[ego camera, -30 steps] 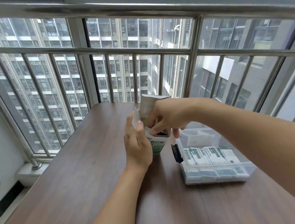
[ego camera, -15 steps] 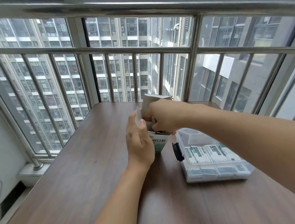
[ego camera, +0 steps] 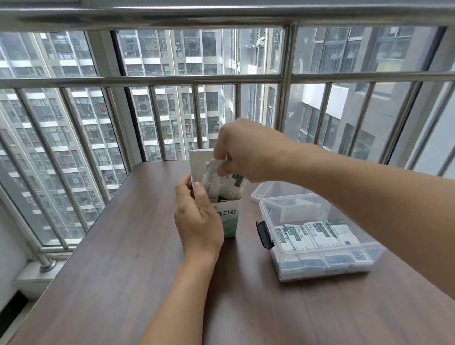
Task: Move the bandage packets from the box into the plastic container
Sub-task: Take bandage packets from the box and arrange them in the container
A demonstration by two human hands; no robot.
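Observation:
A white and green bandage box [ego camera: 229, 217] stands upright on the brown table, its top flap open. My left hand [ego camera: 197, 216] wraps around the box's left side and holds it. Above the opening, my right hand [ego camera: 246, 151] pinches a bunch of white bandage packets [ego camera: 221, 181] that stick halfway out of the box. To the right sits a clear plastic container [ego camera: 320, 270] with a black latch; a row of bandage packets [ego camera: 314, 235] lies inside it.
The container's clear lid [ego camera: 270, 190] lies on the table behind it. A steel railing [ego camera: 158, 80] and window glass close off the far edge of the wooden table [ego camera: 120, 278]. Bare tabletop stretches to the left and toward me.
My right hand has risen from inside the box, drawing a bunch of packets up through the opening. My left hand stays on the box.

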